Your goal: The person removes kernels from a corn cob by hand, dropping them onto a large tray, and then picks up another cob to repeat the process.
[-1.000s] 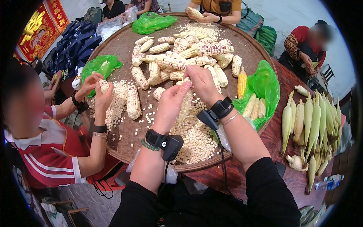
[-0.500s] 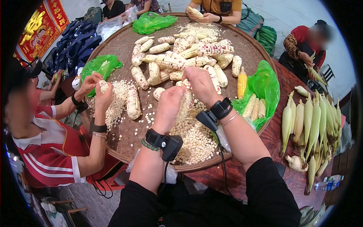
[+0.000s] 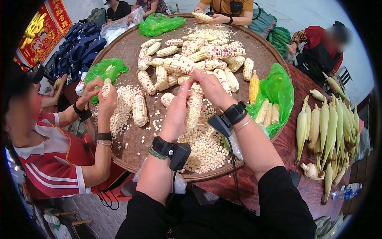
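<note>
Between my two hands stands a partly shelled corn cob (image 3: pixel 194 106), tilted, its lower end over a heap of loose kernels (image 3: pixel 205 153). My left hand (image 3: pixel 175 114) lies along its left side, with the thumb near the top. From the upper right my right hand (image 3: pixel 213 91) holds the cob's upper end, fingers bent over it. Both hands are closed on the cob, though some fingertips are hidden behind it. Beyond them, a pile of white and purple corn cobs (image 3: pixel 175 63) lies on the round woven tray (image 3: pixel 123 42).
Green plastic bags (image 3: pixel 276 93) lie on the tray's rim, one beside a yellow cob (image 3: pixel 254 89). Unhusked corn ears (image 3: pixel 330 127) cover the red table's right side near a plastic bottle (image 3: pixel 345 195). At left, a person's hands (image 3: pixel 101 95) hold another cob; others sit around.
My fists have loosened and straightened along the cob, showing more of it. The person at right has let go of an ear, which now lies at the table's edge.
</note>
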Motion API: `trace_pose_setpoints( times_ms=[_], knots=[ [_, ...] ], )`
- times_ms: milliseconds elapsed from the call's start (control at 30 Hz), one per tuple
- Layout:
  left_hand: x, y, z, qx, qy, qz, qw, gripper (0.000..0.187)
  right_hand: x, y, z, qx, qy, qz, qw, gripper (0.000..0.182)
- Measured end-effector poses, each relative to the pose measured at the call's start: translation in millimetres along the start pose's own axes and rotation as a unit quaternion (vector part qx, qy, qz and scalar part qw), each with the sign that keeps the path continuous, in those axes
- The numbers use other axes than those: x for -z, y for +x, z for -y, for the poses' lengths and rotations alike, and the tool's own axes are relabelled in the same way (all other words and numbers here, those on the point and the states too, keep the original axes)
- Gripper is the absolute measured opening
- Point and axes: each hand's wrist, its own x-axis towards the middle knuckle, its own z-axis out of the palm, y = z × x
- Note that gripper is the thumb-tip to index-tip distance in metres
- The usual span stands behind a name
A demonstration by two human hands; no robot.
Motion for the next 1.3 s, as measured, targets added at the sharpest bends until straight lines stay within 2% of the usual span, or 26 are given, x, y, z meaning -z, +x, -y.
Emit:
trace_pose_setpoints(
  times_ms=[33,100,233,300,433,700,1133,1233,1300],
  knots=[
    [2.0,0.9,0.4,0.0,0.0,0.0,1.0,0.043,1.3,-0.1,4.4,0.0,0.0,0.0,1.0,0.057],
    [7.1,3.8,2.1,0.024,0.109,0.049,0.993,0.041,6.3,-1.3,14.5,-0.087,0.062,0.067,0.992,0.063],
    [4.5,3.2,3.7,0.006,0.14,0.034,0.99,0.038,7.2,-0.5,12.0,-0.09,0.069,0.074,0.991,0.066],
    [6.0,3.7,3.7,-0.008,0.12,0.065,0.991,0.035,7.3,-1.0,12.8,-0.115,0.072,0.072,0.988,0.067],
    [1.8,1.0,1.1,-0.003,0.103,0.056,0.993,0.034,7.1,-0.7,12.6,-0.121,0.063,0.06,0.989,0.068],
    [0.9,-1.0,2.7,0.001,0.076,0.039,0.996,0.034,4.9,0.1,10.9,-0.086,0.045,0.043,0.994,0.068],
    [10.0,1.2,7.2,-0.014,0.089,0.059,0.994,0.035,2.8,-2.1,10.4,-0.083,0.06,0.04,0.994,0.063],
    [10.1,4.5,7.9,0.026,0.018,0.063,0.998,0.039,4.5,-2.0,13.3,-0.077,0.041,0.039,0.995,0.062],
    [8.1,3.2,5.2,0.054,-0.01,0.079,0.995,0.043,6.2,-3.7,17.9,-0.116,0.045,0.049,0.991,0.061]
  ],
)
